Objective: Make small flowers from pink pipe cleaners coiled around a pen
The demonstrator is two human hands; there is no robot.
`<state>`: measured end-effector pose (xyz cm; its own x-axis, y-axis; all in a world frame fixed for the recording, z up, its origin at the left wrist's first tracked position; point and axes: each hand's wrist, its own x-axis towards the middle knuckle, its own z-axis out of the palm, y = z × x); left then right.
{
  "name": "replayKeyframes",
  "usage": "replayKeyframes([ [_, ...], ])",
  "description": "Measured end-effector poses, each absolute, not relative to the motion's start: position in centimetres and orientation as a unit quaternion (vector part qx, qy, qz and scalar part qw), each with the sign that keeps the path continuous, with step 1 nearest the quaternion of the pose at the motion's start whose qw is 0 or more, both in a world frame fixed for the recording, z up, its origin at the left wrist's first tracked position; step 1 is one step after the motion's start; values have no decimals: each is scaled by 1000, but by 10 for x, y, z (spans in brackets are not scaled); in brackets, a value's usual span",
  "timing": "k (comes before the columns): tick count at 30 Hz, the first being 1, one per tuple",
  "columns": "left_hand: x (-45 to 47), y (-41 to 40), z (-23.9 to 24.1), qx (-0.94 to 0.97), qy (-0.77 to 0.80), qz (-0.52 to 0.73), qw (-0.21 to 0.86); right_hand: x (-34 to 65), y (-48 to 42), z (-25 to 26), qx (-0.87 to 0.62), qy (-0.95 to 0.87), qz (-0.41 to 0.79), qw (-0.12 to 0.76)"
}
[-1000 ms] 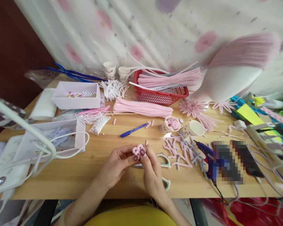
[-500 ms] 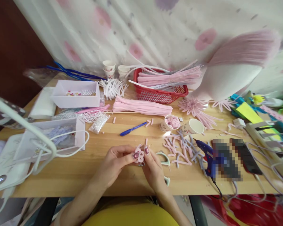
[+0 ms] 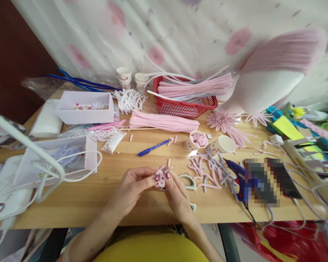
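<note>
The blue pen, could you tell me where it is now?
Head view: the blue pen lies mid-table, between the bag of pearl beads on its left and the cup of pink pieces on its right.

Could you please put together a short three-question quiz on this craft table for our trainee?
1. True or false: the left hand and the right hand together hold a small pink looped piece.
2. Which lies just beyond the hands? A) a blue pen B) a green marker C) a ruler
3. Fill in: the pink pipe cleaners at the back lie in a ___ basket.
Key: 1 true; 2 A; 3 red.
</note>
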<state>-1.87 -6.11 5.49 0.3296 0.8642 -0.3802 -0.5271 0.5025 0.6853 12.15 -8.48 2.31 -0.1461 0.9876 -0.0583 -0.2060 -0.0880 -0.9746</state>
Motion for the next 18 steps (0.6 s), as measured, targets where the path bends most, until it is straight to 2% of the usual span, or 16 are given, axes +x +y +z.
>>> replayKeyframes([
  [4,-17,-59,55,178,384,440,792,123,-83,24,-388,-472,616,496],
  [9,-14,-59,53,171,375,441,797,126,-83,30,-404,-546,559,475],
  [16,-13,-58,46,153,365,445,803,124,-78,23,-414,-528,550,497],
  [18,-14,-57,44,134,350,445,814,127,-77,23,-434,-528,515,517],
])
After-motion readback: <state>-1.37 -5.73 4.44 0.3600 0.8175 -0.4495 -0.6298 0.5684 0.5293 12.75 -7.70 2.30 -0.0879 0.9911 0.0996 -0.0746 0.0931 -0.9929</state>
